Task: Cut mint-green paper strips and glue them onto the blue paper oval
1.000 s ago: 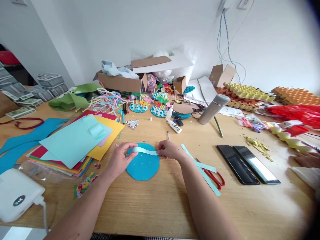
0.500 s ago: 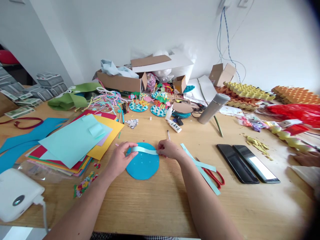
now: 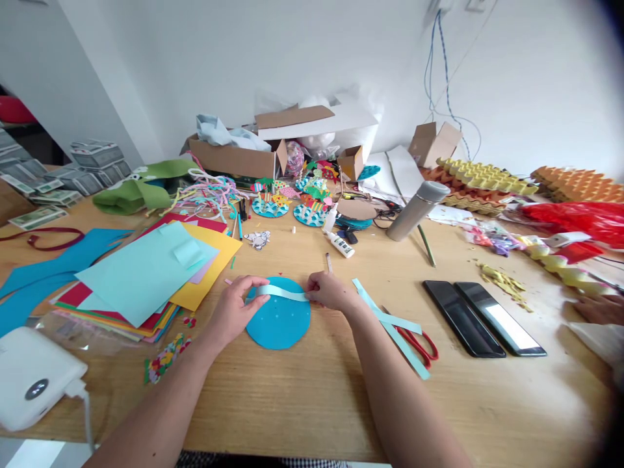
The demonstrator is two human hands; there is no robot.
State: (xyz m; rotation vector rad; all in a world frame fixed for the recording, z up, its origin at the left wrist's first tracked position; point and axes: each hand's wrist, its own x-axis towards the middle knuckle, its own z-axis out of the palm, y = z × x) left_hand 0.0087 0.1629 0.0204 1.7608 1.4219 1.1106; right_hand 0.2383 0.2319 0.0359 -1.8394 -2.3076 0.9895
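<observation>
A pale aqua paper strip [image 3: 285,294] spans the upper part of a blue paper disc [image 3: 279,328], which lies flat on the table and carries several small pale dots. My left hand [image 3: 238,305] pinches the strip's left end between thumb and fingers. At its right end, my right hand [image 3: 327,289] has closed fingers on the strip, close to the disc's edge. The strip bows slightly between both hands. To the right, two more aqua strips [image 3: 400,321] lie crossed, partly over red-handled scissors [image 3: 425,346].
Coloured paper sheets [image 3: 141,273] are stacked at left, near a white device [image 3: 39,377]. Two phones [image 3: 463,318] lie at right. Behind stand glue bottles [image 3: 341,246], a grey flask [image 3: 418,209] and fish-decorated discs [image 3: 312,214]. Another person's hand [image 3: 602,308] shows at far right.
</observation>
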